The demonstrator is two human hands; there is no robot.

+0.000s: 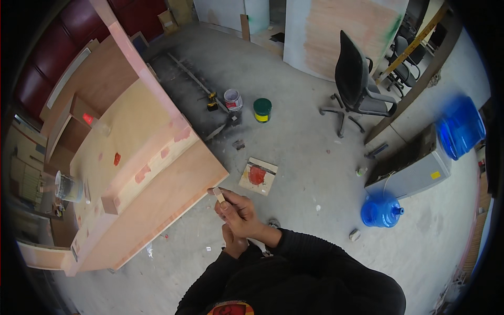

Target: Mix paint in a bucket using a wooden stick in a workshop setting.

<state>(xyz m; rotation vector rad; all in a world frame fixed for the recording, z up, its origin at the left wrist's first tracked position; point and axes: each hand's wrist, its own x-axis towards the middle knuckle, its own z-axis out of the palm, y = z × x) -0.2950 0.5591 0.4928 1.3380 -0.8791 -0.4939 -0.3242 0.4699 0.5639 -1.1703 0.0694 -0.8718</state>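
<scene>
While closed round a small pale stick [218, 195], right hand [239, 212] over fisted, seemingly empty left hand [233, 244].

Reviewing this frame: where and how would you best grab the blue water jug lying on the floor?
Grip the blue water jug by its narrow neck, coming from its right: it lies on its side with the neck pointing right, and the round body looks too wide for one hand.

Single head-worn fisheye view, steeply downward; hands [237, 218] close below, concrete floor [304, 142] farther off
</scene>
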